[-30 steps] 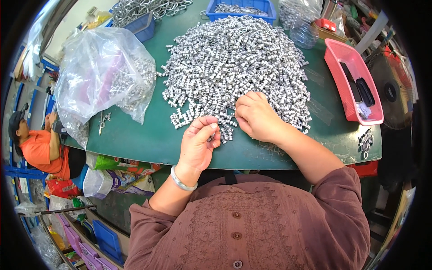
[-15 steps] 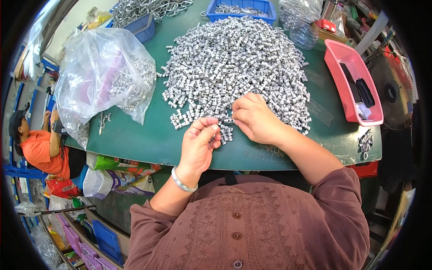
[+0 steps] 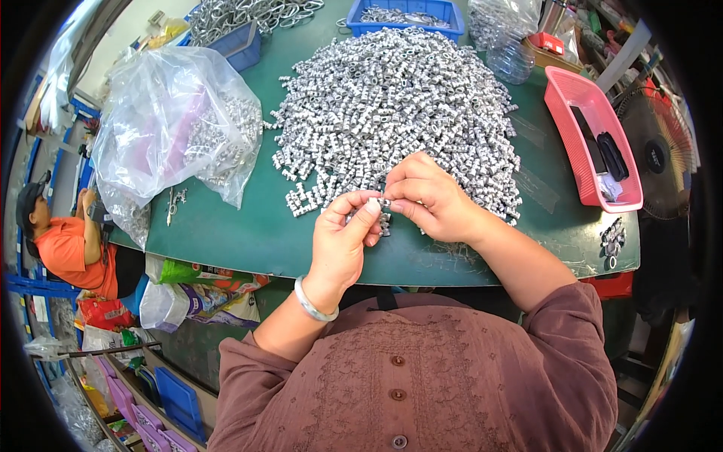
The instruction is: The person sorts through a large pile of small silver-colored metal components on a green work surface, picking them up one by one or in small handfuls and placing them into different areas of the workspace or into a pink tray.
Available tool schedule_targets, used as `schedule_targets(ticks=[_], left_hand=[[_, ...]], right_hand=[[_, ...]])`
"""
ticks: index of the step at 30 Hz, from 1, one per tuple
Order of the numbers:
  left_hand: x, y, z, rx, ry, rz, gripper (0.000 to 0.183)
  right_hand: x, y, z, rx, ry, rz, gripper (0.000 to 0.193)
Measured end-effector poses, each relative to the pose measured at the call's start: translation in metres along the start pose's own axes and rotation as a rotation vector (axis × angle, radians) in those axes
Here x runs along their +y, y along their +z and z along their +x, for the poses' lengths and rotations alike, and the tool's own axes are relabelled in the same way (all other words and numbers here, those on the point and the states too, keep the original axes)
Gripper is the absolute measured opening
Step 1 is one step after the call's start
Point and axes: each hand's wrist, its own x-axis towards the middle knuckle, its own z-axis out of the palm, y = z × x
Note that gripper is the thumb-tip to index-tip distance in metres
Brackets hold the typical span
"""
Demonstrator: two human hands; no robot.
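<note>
A large heap of small silvery metal parts (image 3: 392,105) covers the middle of the green table (image 3: 226,239). At its near edge my two hands meet, fingertips almost touching. Thumb and fingers of my left hand (image 3: 339,239) are closed in a pinch. My right hand (image 3: 440,202) pinches from the other side, fingers bent. Between the fingertips shows a small silvery metal part (image 3: 385,203), partly hidden by them. A few more parts lie just under the hands, mostly covered.
To the left stands a clear plastic bag (image 3: 143,128) with metal parts inside. A blue tray (image 3: 407,28) is at the back. On the right are a pink basket (image 3: 561,113) and a fan (image 3: 655,154). A person in orange (image 3: 71,252) works at far left.
My left hand has moved right and slightly up. The right hand's fingertips have come to meet it, and a small metal part now shows between them.
</note>
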Motion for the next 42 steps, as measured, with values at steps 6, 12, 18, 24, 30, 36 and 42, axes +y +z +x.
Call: schedule_targets(ticks=[6,12,18,24,30,36,42], left_hand=[[0.001,-0.006,0.004,-0.033,-0.176,-0.301,0.013],[-0.001,-0.013,0.006,-0.115,-0.285,-0.498,0.013],[-0.004,-0.016,0.007,-0.181,-0.333,-0.591,0.013],[-0.004,-0.017,0.007,-0.168,-0.379,-0.654,0.013],[0.002,-0.020,0.005,-0.049,-0.321,-0.613,0.019],[0.002,-0.018,0.003,-0.029,-0.267,-0.363,0.015],[0.001,-0.007,0.001,-0.018,-0.278,-0.179,0.012]], right_hand=[[0.007,-0.004,-0.004,-0.053,0.091,-0.347,0.013],[0.002,0.004,-0.006,-0.133,0.128,-0.589,0.018],[0.003,0.004,-0.006,-0.175,0.132,-0.589,0.017],[0.002,0.007,-0.005,-0.168,0.158,-0.557,0.017],[0.002,0.007,-0.005,-0.180,0.166,-0.538,0.017],[0.008,0.005,-0.003,-0.069,0.118,-0.287,0.017],[-0.005,0.008,-0.002,0.036,0.186,0.072,0.023]])
